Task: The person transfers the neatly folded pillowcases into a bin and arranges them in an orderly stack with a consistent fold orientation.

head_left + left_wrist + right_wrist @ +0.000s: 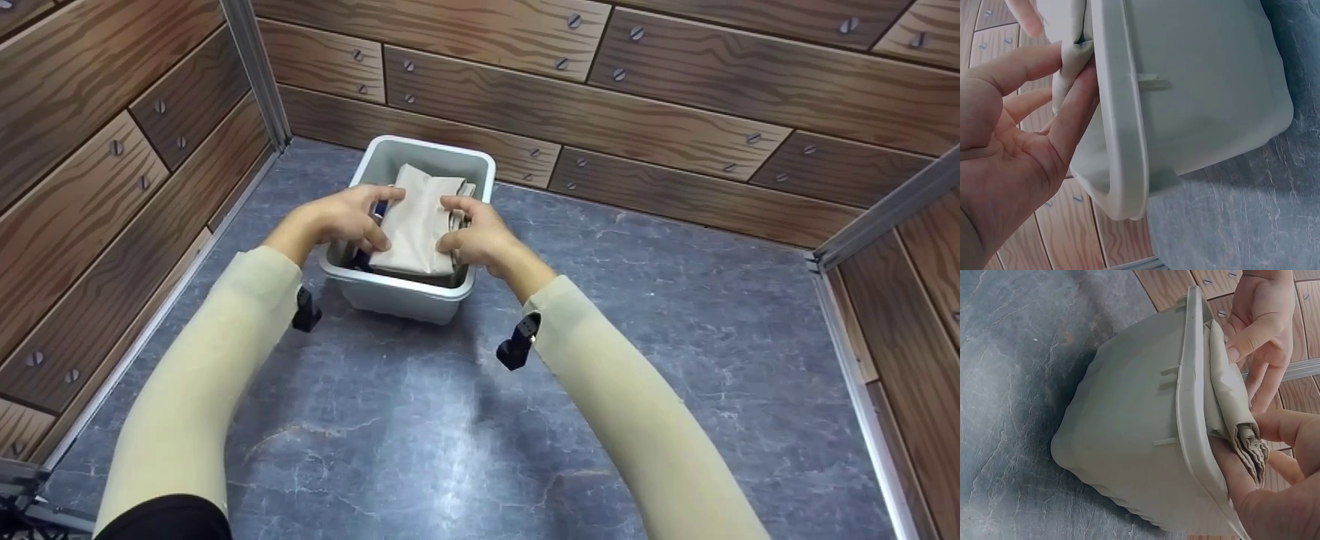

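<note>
Hands meet over a pale grey plastic bin (409, 296) that stands on the blue-grey marbled worktop (600, 375), near the wood-patterned back wall (675, 97). The left hand (346, 217) and the right hand (480, 236) each pinch one side of a folded beige cloth (416, 221), fingers (1075, 112) curled round its edges at the rim. The cloth sits at the bin's mouth, above its contents; I cannot tell whether it is going in or coming out. By my judgement the step in hand is handling this bundle at the rim, and the next move calls for an even two-sided grip so the folds (already bunched at the right hand's corner) stay together. The cloth looks soft, matte and layered; the bin is smooth, rounded at its corners, with a thick lip and small moulded ribs.
</note>
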`<state>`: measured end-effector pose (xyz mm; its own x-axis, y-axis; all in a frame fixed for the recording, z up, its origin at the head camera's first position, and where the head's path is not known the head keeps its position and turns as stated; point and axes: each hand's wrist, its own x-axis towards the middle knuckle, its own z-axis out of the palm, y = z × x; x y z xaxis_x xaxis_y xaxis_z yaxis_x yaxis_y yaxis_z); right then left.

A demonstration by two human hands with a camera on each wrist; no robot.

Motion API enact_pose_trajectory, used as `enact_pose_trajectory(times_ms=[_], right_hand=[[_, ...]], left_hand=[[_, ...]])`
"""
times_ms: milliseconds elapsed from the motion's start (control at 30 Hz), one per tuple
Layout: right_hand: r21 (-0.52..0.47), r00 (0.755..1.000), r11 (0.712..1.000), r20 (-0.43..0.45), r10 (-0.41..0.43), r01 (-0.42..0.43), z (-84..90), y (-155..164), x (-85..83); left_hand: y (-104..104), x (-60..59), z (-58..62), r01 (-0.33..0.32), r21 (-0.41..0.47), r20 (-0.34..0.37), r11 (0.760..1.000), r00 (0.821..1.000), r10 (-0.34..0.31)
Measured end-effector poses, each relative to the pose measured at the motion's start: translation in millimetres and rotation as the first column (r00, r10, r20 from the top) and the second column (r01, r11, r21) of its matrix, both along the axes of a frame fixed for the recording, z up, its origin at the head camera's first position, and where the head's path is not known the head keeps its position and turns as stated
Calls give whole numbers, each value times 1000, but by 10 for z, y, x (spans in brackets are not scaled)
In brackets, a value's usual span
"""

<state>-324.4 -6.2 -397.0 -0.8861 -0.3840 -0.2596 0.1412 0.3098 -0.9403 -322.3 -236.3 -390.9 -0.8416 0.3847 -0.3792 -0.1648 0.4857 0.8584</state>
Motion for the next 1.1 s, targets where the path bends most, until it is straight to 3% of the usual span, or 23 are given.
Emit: enact_pose_trajectory(times_ms=[233,667,1100], right_hand=[[33,1000,999,-25,11,-10,10,9,1],[-25,999,999,39,-26,27,29,1,19],[-61,998,997,59,-35,39,54,55,29]], left_hand=[[-21,9,-37,-14,27,-12,1000,1000,14],[-45,9,-51,-9,27,11,1000,1000,9],[-51,58,-51,2,-44,46,999,999,0]])
